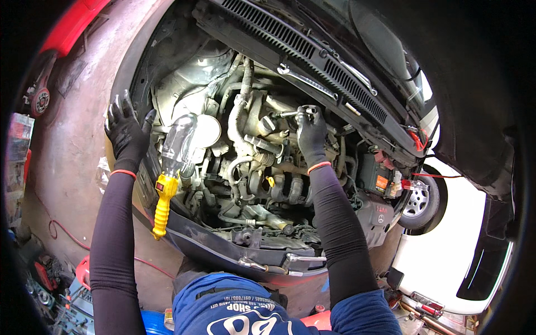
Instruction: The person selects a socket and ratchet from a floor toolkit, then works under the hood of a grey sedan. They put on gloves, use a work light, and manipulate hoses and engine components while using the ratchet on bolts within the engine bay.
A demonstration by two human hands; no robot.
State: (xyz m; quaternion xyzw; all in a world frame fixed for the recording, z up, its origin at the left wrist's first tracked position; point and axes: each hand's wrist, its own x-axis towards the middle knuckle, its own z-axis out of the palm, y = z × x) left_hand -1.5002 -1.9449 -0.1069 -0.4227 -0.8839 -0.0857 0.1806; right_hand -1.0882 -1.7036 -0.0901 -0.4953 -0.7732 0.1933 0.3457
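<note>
My left hand (127,128), in a black glove, rests with fingers spread on the left fender edge of an open engine bay (207,228). Gloved in black too, my right hand (310,131) is closed on a metal wrench (289,113) over the upper middle of the engine (262,151); the tool's far end is too small to make out. A yellow-handled work lamp (166,201) lies lit between my hands, nearer the left one. Two spanners (307,81) (354,70) lie along the slotted cowl (268,25) above my right hand.
The battery (371,178) sits at right, near a white vehicle (441,251). More tools (296,259) lie on the front edge below. The raised hood (463,111) fills the upper right. A red hose (53,223) crosses the floor at left, beside stacked equipment (19,167).
</note>
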